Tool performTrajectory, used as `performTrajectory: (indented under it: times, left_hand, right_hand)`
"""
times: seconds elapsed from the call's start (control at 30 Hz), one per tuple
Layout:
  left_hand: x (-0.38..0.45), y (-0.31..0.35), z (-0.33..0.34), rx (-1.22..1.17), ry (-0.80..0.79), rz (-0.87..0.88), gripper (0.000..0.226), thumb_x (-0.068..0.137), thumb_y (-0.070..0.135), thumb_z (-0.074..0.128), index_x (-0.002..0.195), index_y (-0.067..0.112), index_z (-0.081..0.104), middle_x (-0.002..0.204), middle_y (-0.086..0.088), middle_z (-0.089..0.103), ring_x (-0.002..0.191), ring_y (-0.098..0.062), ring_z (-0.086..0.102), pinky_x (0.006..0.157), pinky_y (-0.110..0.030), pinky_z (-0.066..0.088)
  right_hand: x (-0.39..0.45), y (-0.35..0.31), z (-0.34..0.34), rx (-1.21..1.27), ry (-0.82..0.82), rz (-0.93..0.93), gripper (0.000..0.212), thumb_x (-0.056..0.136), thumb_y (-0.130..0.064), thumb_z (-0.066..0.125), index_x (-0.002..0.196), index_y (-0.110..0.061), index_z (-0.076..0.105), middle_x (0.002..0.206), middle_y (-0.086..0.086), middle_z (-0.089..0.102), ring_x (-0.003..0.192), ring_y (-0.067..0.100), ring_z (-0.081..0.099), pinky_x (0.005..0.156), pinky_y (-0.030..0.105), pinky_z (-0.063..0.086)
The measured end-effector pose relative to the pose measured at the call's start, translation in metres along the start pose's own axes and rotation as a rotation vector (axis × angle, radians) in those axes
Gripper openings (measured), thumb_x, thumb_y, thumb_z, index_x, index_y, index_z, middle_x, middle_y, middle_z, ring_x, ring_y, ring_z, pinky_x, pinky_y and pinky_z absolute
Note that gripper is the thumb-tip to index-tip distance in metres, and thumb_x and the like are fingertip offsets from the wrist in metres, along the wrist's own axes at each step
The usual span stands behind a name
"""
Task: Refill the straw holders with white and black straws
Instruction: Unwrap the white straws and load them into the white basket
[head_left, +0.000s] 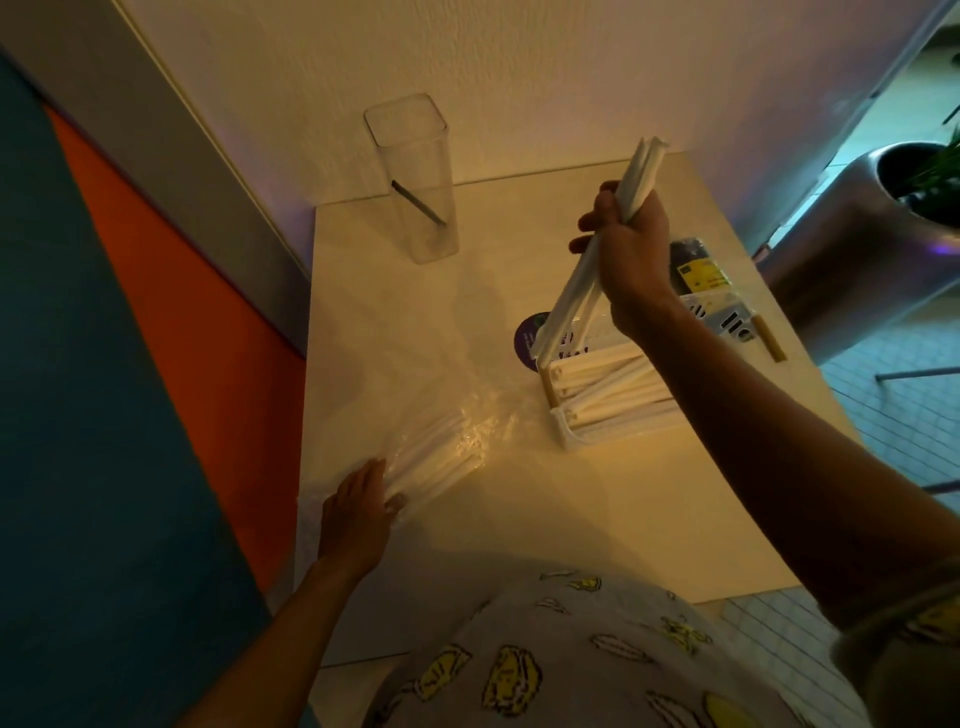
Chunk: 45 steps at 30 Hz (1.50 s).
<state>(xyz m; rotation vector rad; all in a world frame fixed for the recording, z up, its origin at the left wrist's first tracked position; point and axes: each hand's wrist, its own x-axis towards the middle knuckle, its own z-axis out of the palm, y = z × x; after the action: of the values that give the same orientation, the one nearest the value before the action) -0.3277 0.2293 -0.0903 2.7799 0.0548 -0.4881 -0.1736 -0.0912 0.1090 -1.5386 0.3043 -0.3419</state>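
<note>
My right hand grips a bunch of white straws, held slanting above the white basket holder, which has several white straws lying in it. My left hand rests flat on a clear plastic bag of white straws at the table's left front. A tall clear square holder stands at the back left with a single black straw leaning inside. A pack of black straws with a yellow label lies behind the basket.
The white table stands against a white wall. A round purple sticker lies near the basket. A metal planter with a plant stands on the tiled floor to the right. An orange and blue wall runs along the left.
</note>
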Motion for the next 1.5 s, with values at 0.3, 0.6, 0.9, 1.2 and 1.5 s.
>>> performTrajectory:
  times: [0.3, 0.6, 0.9, 1.2, 1.5]
  left_hand:
    - [0.001, 0.002, 0.001, -0.026, 0.001, -0.036, 0.056, 0.099, 0.042, 0.044, 0.148, 0.019, 0.029, 0.152, -0.004, 0.036, 0.137, -0.024, 0.034, 0.109, -0.043, 0.03]
    - [0.002, 0.007, 0.001, -0.018, 0.002, -0.039, 0.059, 0.098, 0.042, 0.046, 0.149, 0.017, 0.029, 0.152, -0.006, 0.036, 0.137, -0.026, 0.035, 0.108, -0.043, 0.033]
    - [0.003, 0.011, -0.001, -0.031, 0.017, -0.048, 0.056, 0.095, 0.042, 0.053, 0.143, 0.017, 0.037, 0.146, -0.006, 0.043, 0.131, -0.026, 0.042, 0.102, -0.041, 0.036]
    - [0.002, 0.01, -0.005, 0.007, 0.021, -0.054, 0.05, 0.093, 0.041, 0.056, 0.137, 0.02, 0.044, 0.14, -0.002, 0.047, 0.127, -0.026, 0.045, 0.099, -0.041, 0.032]
    - [-0.003, 0.0, -0.007, -0.004, 0.002, -0.005, 0.054, 0.092, 0.04, 0.059, 0.138, 0.017, 0.044, 0.141, -0.004, 0.048, 0.126, -0.026, 0.047, 0.097, -0.037, 0.035]
  right_hand:
    - [0.019, 0.012, -0.033, -0.24, 0.09, -0.083, 0.022, 0.1, -0.009, 0.046, 0.122, -0.009, 0.047, 0.098, 0.001, 0.056, 0.091, 0.014, 0.057, 0.074, 0.029, 0.054]
    - [-0.002, 0.092, -0.072, -1.064, -0.454, 0.076, 0.015, 0.093, -0.01, 0.058, 0.106, -0.017, 0.062, 0.091, 0.004, 0.063, 0.091, 0.027, 0.063, 0.086, 0.045, 0.052]
    - [-0.028, 0.128, -0.081, -1.338, -0.685, 0.053, 0.029, 0.091, -0.012, 0.062, 0.118, -0.023, 0.065, 0.121, 0.005, 0.062, 0.124, 0.028, 0.05, 0.109, 0.05, 0.029]
    - [-0.035, 0.12, -0.062, -1.384, -0.674, -0.006, 0.039, 0.089, -0.011, 0.066, 0.126, -0.024, 0.063, 0.133, 0.004, 0.058, 0.128, 0.027, 0.045, 0.109, 0.045, 0.026]
    - [-0.044, 0.12, -0.062, -1.414, -0.699, 0.003, 0.039, 0.091, -0.012, 0.064, 0.126, -0.029, 0.064, 0.137, 0.001, 0.057, 0.133, 0.025, 0.043, 0.112, 0.048, 0.02]
